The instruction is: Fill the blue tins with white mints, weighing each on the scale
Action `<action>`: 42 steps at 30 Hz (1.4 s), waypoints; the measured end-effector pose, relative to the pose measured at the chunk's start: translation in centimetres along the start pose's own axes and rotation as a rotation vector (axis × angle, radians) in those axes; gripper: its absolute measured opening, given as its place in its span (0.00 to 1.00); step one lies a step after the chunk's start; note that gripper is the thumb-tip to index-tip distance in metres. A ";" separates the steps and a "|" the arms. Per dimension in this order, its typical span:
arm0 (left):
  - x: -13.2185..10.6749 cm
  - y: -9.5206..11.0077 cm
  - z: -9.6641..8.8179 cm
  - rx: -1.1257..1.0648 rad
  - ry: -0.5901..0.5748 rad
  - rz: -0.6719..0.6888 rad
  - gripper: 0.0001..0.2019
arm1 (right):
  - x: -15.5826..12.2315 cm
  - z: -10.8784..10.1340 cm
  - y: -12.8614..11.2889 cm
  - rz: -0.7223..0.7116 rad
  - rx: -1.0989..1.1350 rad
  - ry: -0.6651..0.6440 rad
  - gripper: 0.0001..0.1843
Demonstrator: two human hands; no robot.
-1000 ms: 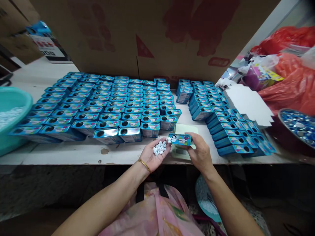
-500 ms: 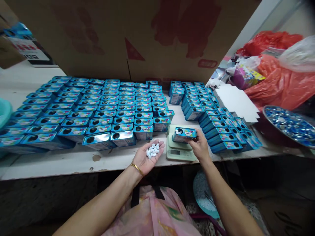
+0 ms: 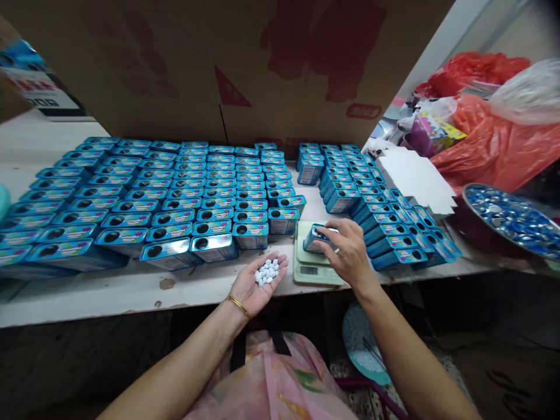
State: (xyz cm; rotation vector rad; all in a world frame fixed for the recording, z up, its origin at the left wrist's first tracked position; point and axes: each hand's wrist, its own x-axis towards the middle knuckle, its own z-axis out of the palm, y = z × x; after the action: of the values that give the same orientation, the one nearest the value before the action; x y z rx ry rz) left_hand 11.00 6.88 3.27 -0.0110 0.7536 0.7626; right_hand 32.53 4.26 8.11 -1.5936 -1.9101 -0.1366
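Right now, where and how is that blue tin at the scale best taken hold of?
Take the blue tin by its long side walls, just below the top, probably from the right: it looks boxy and upright on the pale green digital scale, with white candies off to its left.

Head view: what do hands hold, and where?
Left hand: small white oval pieces, in its open palm. Right hand: at top of blue rectangular tin, grip unclear.

I view a white table (image 3: 105,297), worn near the surface's front edge; cardboard box (image 3: 175,52) along the rear edge, pale wall (image 3: 511,35) beyond the right rear corner, shadowed floor (image 3: 109,356) below.
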 end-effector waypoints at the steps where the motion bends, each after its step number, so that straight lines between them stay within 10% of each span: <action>1: 0.0 0.0 0.0 -0.002 -0.001 0.001 0.13 | 0.2 0.2 0.0 -0.004 -0.003 -0.008 0.10; 12: 0.2 -1.0 0.9 -0.069 -0.034 -0.052 0.10 | -0.7 0.7 -4.6 -0.061 0.108 -0.050 0.15; 20: -0.8 0.3 -1.9 -0.045 0.151 -0.043 0.05 | -3.2 -3.3 2.6 0.317 0.155 0.304 0.13; 36: -3.2 0.3 -6.4 -0.057 0.220 -0.025 0.11 | -0.4 -0.8 3.2 0.056 0.122 -0.153 0.27; 42: -4.3 0.5 -7.3 -0.077 0.202 -0.010 0.10 | -0.2 -0.1 -1.8 -0.050 0.042 -0.255 0.20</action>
State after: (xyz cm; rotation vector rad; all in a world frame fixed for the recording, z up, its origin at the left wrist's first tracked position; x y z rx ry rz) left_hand 4.17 2.66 0.65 -0.1630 0.9149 0.7883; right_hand 30.91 3.55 8.64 -1.5989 -2.1317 0.0899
